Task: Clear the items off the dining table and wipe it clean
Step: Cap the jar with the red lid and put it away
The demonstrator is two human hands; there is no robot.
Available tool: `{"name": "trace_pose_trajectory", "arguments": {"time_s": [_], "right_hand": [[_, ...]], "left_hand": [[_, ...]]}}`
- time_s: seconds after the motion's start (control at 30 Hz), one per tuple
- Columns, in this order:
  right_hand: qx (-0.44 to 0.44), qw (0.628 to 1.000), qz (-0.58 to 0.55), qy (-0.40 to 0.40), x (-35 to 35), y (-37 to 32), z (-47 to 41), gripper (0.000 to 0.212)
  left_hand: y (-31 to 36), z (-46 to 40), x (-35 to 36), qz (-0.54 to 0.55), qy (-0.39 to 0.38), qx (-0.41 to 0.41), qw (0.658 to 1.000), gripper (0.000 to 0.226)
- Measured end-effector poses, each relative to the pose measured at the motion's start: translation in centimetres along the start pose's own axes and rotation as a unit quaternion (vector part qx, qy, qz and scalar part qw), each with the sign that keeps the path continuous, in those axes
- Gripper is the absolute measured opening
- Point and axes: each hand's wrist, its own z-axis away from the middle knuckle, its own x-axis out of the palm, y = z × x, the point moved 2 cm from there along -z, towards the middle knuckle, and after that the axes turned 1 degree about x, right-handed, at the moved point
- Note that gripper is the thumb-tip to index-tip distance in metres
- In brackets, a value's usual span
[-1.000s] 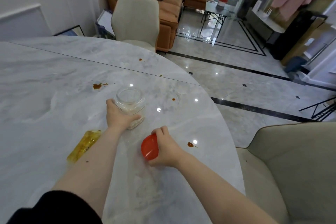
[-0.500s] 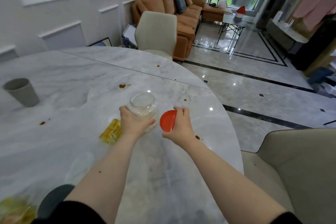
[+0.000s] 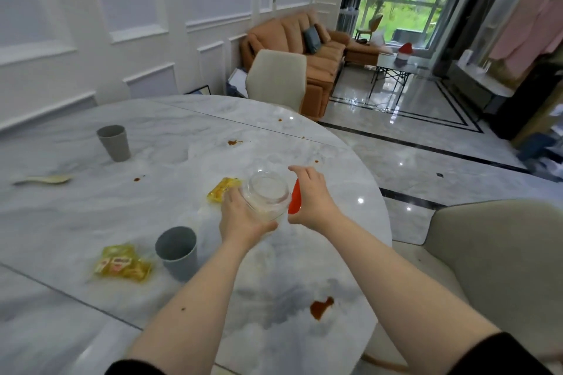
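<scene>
While held up over the near-right part of the marble table (image 3: 91,216), clear glass jar (image 3: 267,196) tilted, mouth open and facing up and toward the camera. Cupped from below and behind by left hand (image 3: 240,218), fingers curled round its body. Just right of the mouth — red lid (image 3: 295,200), seen edge-on, pinched in right hand (image 3: 310,195), touching or nearly touching the rim; cannot tell which.

Judged fragile and smooth: rigid glass, light if empty as it seems, apt to slip from a loose grip, so best taken round the widest part of the body, not by the rim. Lid thin, stiff plastic by the look, easily held at its edge.

Further out: yellow snack packet (image 3: 224,189) just left of the jar on the tabletop, another yellow packet (image 3: 123,265) nearer and to the left, blue-grey cup (image 3: 176,253) beside it, grey cup (image 3: 112,143) far left, pale spoon (image 3: 45,180) at the left edge. Brown sauce stains scattered — largest stain (image 3: 321,307) near right. Nothing wiped yet, by the look of it.
</scene>
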Motion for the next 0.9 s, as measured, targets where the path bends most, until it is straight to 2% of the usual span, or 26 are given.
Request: {"name": "trace_pose_trajectory", "arguments": {"time_s": [0.13, 0.23, 0.47, 0.6, 0.9], "right_hand": [[-0.005, 0.998, -0.036, -0.055, -1.8, -3.0, 5.8, 0.098], [-0.012, 0.995, -0.031, -0.089, -3.3, -5.4, 9.4, 0.092], [-0.040, 0.984, 0.053, -0.164, -4.8, -11.9, 14.9, 0.089], [-0.081, 0.963, 0.132, -0.218, -4.8, -15.6, 16.9, 0.089], [-0.119, 0.944, 0.197, -0.238, -4.0, -20.9, 18.7, 0.086]], "left_hand": [[0.3, 6.9, -2.6, -0.006, -0.012, -0.004, 1.000, 0.098], [0.2, 11.3, -4.5, 0.007, -0.013, 0.001, 1.000, 0.095], [0.2, 18.4, -8.2, 0.065, -0.013, -0.009, 0.998, 0.085], [-0.2, 21.1, -10.4, 0.105, -0.012, -0.034, 0.994, 0.079], [-1.0, 24.4, -15.3, 0.137, 0.021, -0.032, 0.990, 0.080]]}}
